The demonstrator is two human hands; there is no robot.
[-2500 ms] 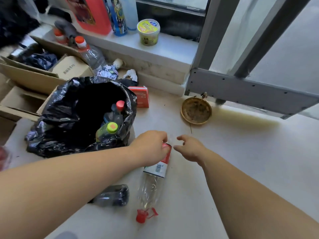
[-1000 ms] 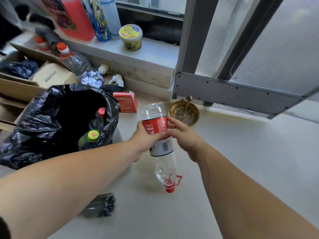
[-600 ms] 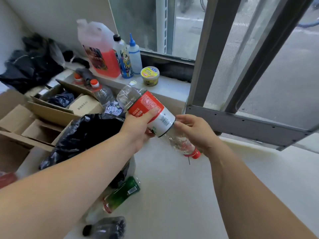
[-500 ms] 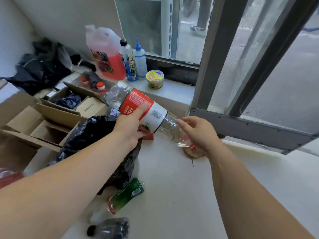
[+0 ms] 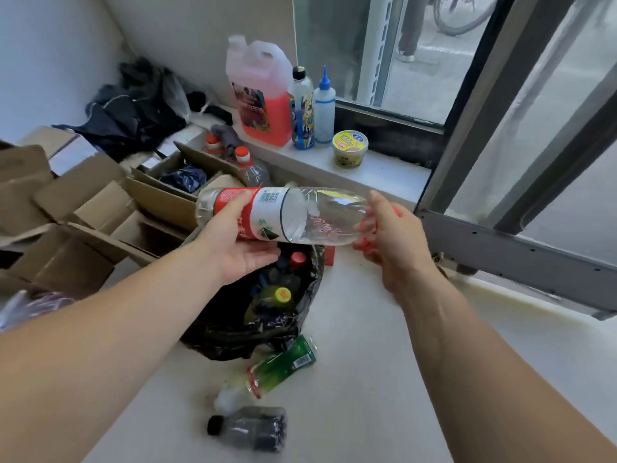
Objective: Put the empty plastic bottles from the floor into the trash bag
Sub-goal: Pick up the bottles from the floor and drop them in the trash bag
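Note:
A large clear bottle with a red and white label lies level in the air above the black trash bag. My left hand grips its labelled end from below. My right hand holds the neck end, with the red cap hidden behind the fingers. Inside the bag I see several bottles, one with a yellow cap and one with a red cap. On the floor in front of the bag lie a green bottle and a dark bottle with a black cap.
Open cardboard boxes stand left of the bag. A window ledge behind holds a pink jug, two bottles and a yellow tub. A grey door frame runs along the right. A small red box sits behind the bag.
Both hands picked the bottle up from the floor and turned it level over the bag. My view has lifted, showing the green bottle on the floor.

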